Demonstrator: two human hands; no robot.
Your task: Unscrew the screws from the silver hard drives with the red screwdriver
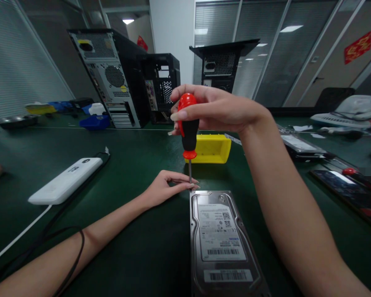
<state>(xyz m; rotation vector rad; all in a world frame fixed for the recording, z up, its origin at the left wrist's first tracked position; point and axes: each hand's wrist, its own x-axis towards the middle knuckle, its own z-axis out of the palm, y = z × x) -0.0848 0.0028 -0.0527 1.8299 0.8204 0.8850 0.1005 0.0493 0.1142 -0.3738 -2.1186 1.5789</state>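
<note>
In my right hand (204, 108) is a screwdriver (190, 138) with a red and black handle, held upright with fingers and thumb round the handle's top. Its thin shaft points straight down at the far left corner of a silver hard drive (219, 231). There, my left hand (168, 187) pinches the low end of the shaft between thumb and fingertips. The screwdriver's tip and any screw under it are hidden by these fingers. The drive lies flat with its label up, its near end cut off by the frame's lower edge.
A yellow bin (213, 149) stands just behind the hands. To the left lie a white power bank (66, 179) and cables; a black cable crosses my left forearm. Computer cases (111, 78) stand at the back. A phone (340, 192) and another drive (303, 144) lie right. Another person's hand shows far left.
</note>
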